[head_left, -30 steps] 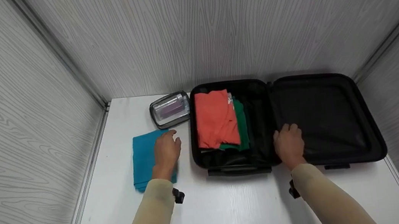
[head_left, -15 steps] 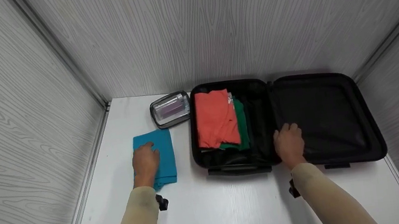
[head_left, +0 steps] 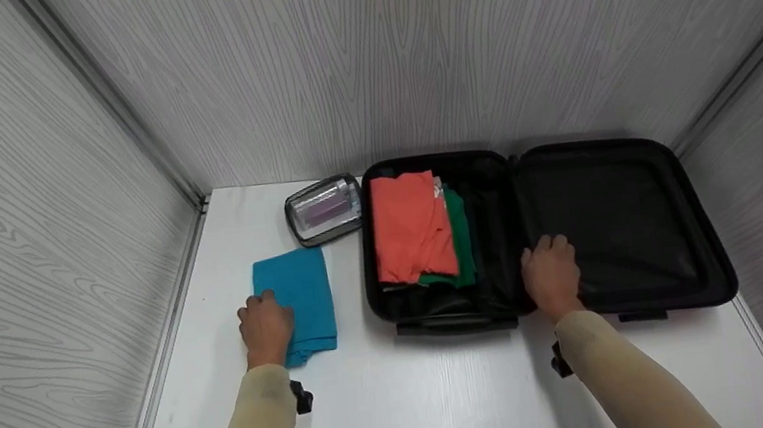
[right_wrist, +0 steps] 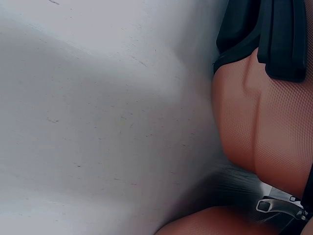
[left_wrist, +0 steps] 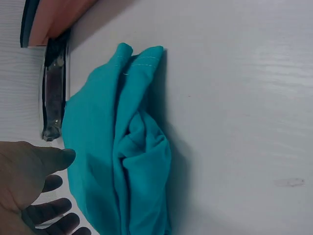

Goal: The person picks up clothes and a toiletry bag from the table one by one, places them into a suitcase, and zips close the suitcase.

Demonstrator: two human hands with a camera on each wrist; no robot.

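A folded blue garment (head_left: 307, 294) lies on the white table, with loose folds along its near end. My left hand (head_left: 266, 328) is at the garment's left edge. In the left wrist view, the thumb (left_wrist: 61, 159) and fingers (left_wrist: 51, 210) are apart and hold nothing; the thumb tip overlaps the cloth, though contact is unclear. An open suitcase (head_left: 458, 322) with a black interior stands at the right. My right hand (head_left: 552, 276) rests with loosely bent fingers at the front of the suitcase, where its two halves meet. Its fingertips are partly hidden.
In the suitcase's left half lie a folded coral garment (head_left: 411, 228) and a green one (head_left: 460, 233) beneath it. A clear pouch (head_left: 324, 210) with a purple item touches or nearly touches the suitcase's left side. Panelled walls (head_left: 369, 61) enclose the table.
My left hand has moved left across the blue garment, from its right part to its left edge. The right hand and the suitcase have stayed in place.
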